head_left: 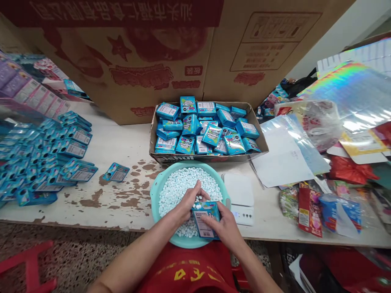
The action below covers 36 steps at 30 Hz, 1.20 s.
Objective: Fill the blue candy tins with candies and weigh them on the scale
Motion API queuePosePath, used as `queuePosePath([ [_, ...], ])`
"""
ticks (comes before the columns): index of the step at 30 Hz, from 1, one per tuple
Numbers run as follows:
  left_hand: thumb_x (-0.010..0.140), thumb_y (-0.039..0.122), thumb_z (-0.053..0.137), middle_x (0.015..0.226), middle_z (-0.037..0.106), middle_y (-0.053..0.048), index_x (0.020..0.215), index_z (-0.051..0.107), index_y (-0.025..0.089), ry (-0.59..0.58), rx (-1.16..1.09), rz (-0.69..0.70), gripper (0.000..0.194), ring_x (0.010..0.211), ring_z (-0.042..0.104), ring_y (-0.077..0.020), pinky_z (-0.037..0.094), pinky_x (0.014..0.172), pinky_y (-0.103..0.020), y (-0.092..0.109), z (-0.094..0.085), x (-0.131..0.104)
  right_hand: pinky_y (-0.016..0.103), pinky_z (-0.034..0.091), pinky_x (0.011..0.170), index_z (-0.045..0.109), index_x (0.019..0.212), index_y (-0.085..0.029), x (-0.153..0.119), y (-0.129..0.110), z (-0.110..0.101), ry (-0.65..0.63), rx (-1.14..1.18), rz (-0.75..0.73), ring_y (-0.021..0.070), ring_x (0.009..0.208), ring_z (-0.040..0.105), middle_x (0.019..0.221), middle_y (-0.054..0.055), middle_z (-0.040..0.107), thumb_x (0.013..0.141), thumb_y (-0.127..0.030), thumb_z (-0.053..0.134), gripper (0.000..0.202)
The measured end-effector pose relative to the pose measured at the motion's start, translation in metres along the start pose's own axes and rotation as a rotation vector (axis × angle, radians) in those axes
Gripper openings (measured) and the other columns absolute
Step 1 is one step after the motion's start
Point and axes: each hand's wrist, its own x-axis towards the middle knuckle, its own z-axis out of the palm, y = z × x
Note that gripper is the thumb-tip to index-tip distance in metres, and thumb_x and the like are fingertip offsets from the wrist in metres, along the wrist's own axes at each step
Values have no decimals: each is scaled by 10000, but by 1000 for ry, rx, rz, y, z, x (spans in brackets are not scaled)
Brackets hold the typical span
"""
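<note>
A mint-green basin full of small white candies stands in front of me at the table's edge. Over it, my right hand grips a blue candy box with its printed side towards me and its top end up. My left hand is curled at the top of that box, with a few white candies showing by its fingers. Part of the left fingers is hidden behind the thumb and palm. Behind the basin, a cardboard tray holds many similar blue boxes.
Flat blue packs are piled on the left, with a single blue pack apart. A white scale sits right of the basin. A large carton rises behind the tray. Papers and colourful bags lie on the right.
</note>
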Motion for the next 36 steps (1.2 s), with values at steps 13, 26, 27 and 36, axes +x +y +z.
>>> queuePosePath([
  [13, 728, 660, 502, 432, 283, 88, 634, 574, 148, 40, -41, -19, 525, 383, 217, -53, 178, 415, -212, -7, -16, -6, 279, 457, 655, 597, 836, -192, -3, 3, 2, 17, 153, 32, 181, 719, 559, 778, -3, 622, 706, -411, 691, 271],
  [26, 882, 388, 472, 661, 680, -46, 843, 682, 217, 229, 1344, 767, 273, 621, 618, -164, 368, 554, -233, 23, -58, -76, 395, 477, 864, 587, 1095, -246, 30, -3, 20, 196, 70, -462, 256, 997, 580, 1056, 68, 613, 680, -448, 742, 487],
  [27, 883, 397, 470, 654, 680, -42, 842, 678, 218, 341, 1359, 805, 278, 602, 615, -156, 368, 545, -226, 24, -68, -80, 417, 461, 901, 565, 1135, -246, 38, -7, 17, 220, 37, -510, 265, 1050, 560, 1107, 81, 599, 701, -445, 726, 504],
  [36, 884, 409, 436, 625, 656, -57, 962, 643, 192, 1138, 1548, 132, 310, 552, 591, -211, 263, 484, -246, 12, -200, -72, 436, 404, 950, 485, 1216, -130, 190, -53, -49, 614, -178, -182, 305, 1170, 462, 1255, 188, 489, 724, -461, 643, 613],
])
